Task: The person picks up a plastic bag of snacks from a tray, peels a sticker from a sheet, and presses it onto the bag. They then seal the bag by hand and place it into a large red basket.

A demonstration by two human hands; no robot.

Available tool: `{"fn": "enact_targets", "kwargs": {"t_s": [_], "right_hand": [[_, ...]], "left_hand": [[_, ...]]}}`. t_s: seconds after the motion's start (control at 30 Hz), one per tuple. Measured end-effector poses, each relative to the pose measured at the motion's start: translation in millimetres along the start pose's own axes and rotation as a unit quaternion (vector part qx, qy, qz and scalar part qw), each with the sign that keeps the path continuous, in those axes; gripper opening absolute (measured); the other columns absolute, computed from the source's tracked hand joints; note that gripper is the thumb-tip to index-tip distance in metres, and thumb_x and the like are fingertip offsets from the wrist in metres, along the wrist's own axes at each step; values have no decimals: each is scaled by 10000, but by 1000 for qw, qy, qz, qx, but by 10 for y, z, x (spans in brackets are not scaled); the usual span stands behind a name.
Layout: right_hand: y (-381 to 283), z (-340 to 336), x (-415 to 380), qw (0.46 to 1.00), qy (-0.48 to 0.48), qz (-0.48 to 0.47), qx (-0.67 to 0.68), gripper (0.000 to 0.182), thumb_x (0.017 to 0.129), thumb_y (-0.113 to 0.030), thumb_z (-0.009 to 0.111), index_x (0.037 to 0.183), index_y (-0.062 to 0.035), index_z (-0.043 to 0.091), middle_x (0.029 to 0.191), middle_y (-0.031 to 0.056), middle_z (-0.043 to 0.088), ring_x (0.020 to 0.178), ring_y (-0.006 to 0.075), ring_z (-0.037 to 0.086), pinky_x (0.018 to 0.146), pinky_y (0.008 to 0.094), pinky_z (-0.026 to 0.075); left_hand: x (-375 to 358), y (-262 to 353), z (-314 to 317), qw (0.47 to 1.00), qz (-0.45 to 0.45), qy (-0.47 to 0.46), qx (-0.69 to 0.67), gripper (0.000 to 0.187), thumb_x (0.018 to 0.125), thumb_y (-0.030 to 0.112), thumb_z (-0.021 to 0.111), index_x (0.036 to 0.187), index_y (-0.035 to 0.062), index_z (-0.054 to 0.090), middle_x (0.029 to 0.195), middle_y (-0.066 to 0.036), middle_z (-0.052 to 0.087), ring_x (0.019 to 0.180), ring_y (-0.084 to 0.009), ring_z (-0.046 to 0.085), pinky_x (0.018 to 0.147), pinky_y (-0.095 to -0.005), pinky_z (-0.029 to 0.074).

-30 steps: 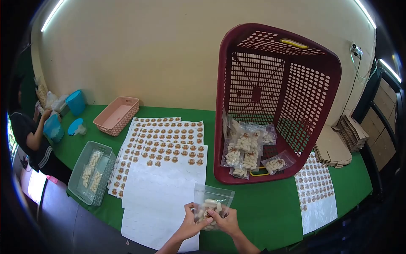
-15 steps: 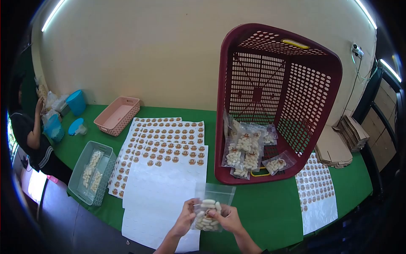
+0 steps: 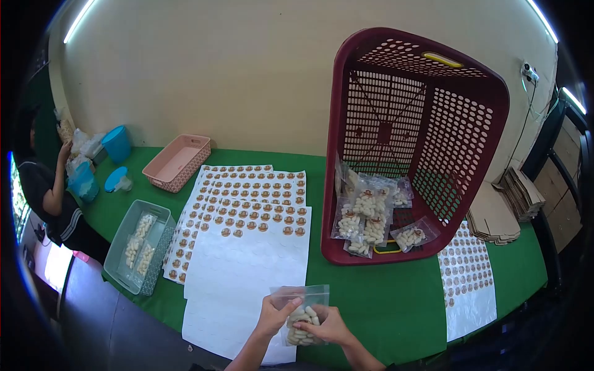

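Quick count, going off the big maroon basket (image 3: 421,142) tipped on its side on the green worktop (image 3: 383,297): one of those, one pink basket (image 3: 176,162) far left of it, one grey tray (image 3: 137,245) with two filled bags. Roughly seven or eight bags (image 3: 368,216) piled in the maroon basket, hard to split. One bag (image 3: 301,315) in two hands. One cardboard stack (image 3: 495,213) right of it.

Clear bag (image 3: 301,317) of white pieces, upright over the green table's near edge.
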State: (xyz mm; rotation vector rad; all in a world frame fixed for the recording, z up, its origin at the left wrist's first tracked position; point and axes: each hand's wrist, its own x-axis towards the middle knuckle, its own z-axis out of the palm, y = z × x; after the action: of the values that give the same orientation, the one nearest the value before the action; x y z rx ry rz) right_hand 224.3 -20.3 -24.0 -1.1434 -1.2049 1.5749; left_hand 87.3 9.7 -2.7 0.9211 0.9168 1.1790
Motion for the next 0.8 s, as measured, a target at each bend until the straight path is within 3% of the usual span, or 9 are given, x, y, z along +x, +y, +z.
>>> {"fn": "enact_targets", "kwargs": {"t_s": [0.1,0.17,0.33,0.4,0.47,0.57,0.67,0.7,0.8], "right_hand": [[49,-40,39,993,-33,6,-110,422,636,-212,713,944,14,533,821,60,580,718,100,541,663,232,442],[-36,-30,64,994,-27,-70,-77,448,642,-225,704,978,2,516,905,71,553,810,122,524,726,254,425],[-268,-86,155,990,3,-134,47,329,720,-140,621,997,4,518,971,65,503,934,150,477,809,277,378],[-272,-91,192,979,23,-203,0,207,729,-79,589,918,4,568,896,70,540,857,150,514,761,258,398],[-261,-116,207,975,49,-211,-51,161,734,-61,580,879,10,581,857,75,543,807,136,514,723,244,401],[-256,-84,211,966,102,-221,-90,100,719,-34,577,806,6,605,758,77,555,715,132,524,665,232,411],[-231,-30,192,960,142,-230,-76,83,700,-29,588,773,2,610,698,81,557,657,141,533,619,233,415],[-236,-5,192,951,171,-231,-113,79,700,-32,589,768,5,607,691,85,553,648,144,533,604,233,413],[-250,45,166,939,198,-232,-160,74,700,-36,590,758,9,601,681,92,546,632,151,532,578,235,410]], "left_hand": [[47,-39,-50,999,24,18,14,107,734,84,587,781,-13,590,801,-88,581,724,-145,540,642,-265,416],[42,16,-37,999,29,11,19,96,736,79,584,765,-12,587,787,-82,579,721,-141,538,644,-264,415],[62,-53,-58,996,75,-15,45,85,741,72,576,754,-11,587,740,-64,568,709,-126,529,648,-255,408],[53,-86,-22,996,68,-30,41,91,758,60,561,793,-14,601,771,-62,566,728,-114,521,648,-239,397],[32,-84,28,994,90,-28,61,97,744,68,574,792,-12,603,762,-79,569,719,-130,530,631,-248,404],[-43,-45,86,934,221,31,279,132,711,95,593,789,-11,599,716,-116,559,672,-198,544,593,-271,422],[-95,53,137,913,264,18,310,113,735,57,544,792,-20,605,719,-114,574,669,-165,542,610,-274,421],[-75,52,133,910,270,25,314,119,736,87,562,775,-19,599,705,-114,569,631,-204,550,606,-275,426],[-7,-34,49,936,228,43,265,120,745,80,551,780,-25,600,724,-111,581,637,-184,554,604,-266,423]]}}
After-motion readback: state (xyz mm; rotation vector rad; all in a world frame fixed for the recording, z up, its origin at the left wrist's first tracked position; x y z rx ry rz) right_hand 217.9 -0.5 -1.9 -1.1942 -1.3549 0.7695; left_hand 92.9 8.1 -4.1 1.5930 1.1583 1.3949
